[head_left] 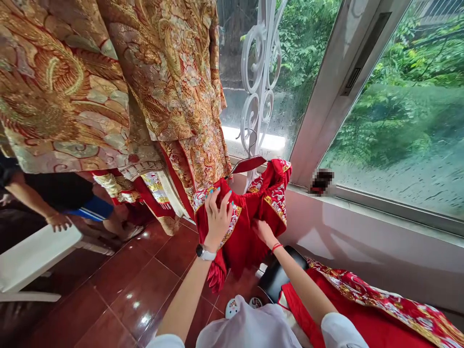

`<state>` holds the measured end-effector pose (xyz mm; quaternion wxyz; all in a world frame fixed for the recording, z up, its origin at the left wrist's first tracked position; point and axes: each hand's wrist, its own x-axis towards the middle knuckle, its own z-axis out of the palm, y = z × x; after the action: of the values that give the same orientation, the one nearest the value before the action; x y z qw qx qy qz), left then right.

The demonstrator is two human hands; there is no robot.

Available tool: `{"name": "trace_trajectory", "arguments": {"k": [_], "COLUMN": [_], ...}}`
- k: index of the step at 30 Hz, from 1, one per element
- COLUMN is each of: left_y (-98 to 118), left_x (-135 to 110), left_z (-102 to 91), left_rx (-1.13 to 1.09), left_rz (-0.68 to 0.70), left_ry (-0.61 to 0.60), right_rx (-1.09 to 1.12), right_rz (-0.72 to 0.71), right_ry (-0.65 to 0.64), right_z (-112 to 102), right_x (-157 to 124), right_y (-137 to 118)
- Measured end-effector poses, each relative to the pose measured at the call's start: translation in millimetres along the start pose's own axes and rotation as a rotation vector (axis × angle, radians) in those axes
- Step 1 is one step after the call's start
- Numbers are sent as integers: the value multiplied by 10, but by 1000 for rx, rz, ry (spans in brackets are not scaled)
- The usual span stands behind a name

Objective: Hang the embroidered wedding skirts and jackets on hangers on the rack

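A small red embroidered garment [250, 217] hangs on a red hanger [248, 164] in front of the window. My left hand [216, 215] lies on its upper left part, fingers bent and gripping the fabric near the gold trim; a watch is on that wrist. My right hand [264, 231] reaches into the garment's middle, its fingers tucked in the red cloth, a red band on the wrist.
Large gold and red embroidered robes [108, 82] hang at the upper left. Another person [54, 198] stands at the left by a white bench [32, 256]. A red embroidered cloth [380, 304] lies at the lower right beside a black stool [275, 278]. White window ledge [362, 212] runs behind.
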<state>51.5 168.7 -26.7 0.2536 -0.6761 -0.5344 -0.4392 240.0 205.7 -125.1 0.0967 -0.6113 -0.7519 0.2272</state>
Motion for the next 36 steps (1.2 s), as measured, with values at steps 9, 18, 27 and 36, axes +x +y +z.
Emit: {"name": "trace_trajectory", "arguments": {"k": [9,18,27,36], "left_y": [712,530,556,574], "left_x": [-1681,-1777,-1911,-2070], "left_z": [269,367,204,255], "left_rx": [-154,-284,-383,-302], "left_rz": [-325,-336,-396,-380], "left_ry": [-502,-788,-788,-837], "right_rx": [167,461,433,447], "right_rz": [-173,-341,-316,-247], "right_ry": [186,304,394,362], "right_z": [488,664,521,581], "right_x": [-540,-901,-1019,-1090], "right_y": [390,242,187,29]}}
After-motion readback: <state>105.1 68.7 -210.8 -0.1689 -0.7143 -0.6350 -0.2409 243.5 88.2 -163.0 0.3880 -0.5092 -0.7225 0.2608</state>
